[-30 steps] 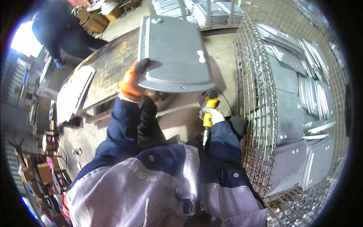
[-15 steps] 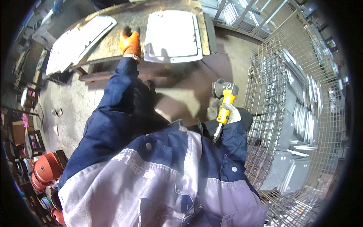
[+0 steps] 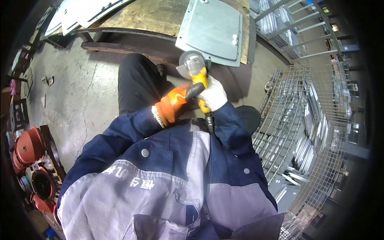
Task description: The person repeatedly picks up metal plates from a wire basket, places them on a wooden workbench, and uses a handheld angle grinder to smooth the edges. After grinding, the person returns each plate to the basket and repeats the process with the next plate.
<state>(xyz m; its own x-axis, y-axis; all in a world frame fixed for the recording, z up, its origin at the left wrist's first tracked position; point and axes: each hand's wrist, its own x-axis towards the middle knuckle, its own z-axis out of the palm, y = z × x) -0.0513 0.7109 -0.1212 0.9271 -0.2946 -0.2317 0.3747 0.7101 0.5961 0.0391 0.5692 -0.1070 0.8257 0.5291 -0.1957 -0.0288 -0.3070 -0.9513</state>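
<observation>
A yellow air grinder [image 3: 202, 105] with a round disc at its head is held in front of my chest, its hose fitting pointing back toward me. My right hand [image 3: 215, 95], in a white glove, is wrapped round its body. From the left, my left hand [image 3: 176, 101], in an orange glove with dark fingertips, closes on the same yellow body; some of its fingers are hidden and a little blurred. Beyond the disc, a flat grey panel [image 3: 210, 30] with rounded corners and small holes lies on the worn wooden workbench [image 3: 154, 18].
More white panels [image 3: 86, 12] lie at the bench's left end. To my right stands a wire mesh cage [image 3: 280, 116] holding stacked metal plates [image 3: 306, 148]. Reddish round pots [image 3: 30, 146] sit at the lower left. Another rack of panels [image 3: 276, 24] is behind the bench.
My left hand has come back from the bench to the grinder. My right hand has brought the grinder left and up, near the panel. The view has shifted, with the bench now higher.
</observation>
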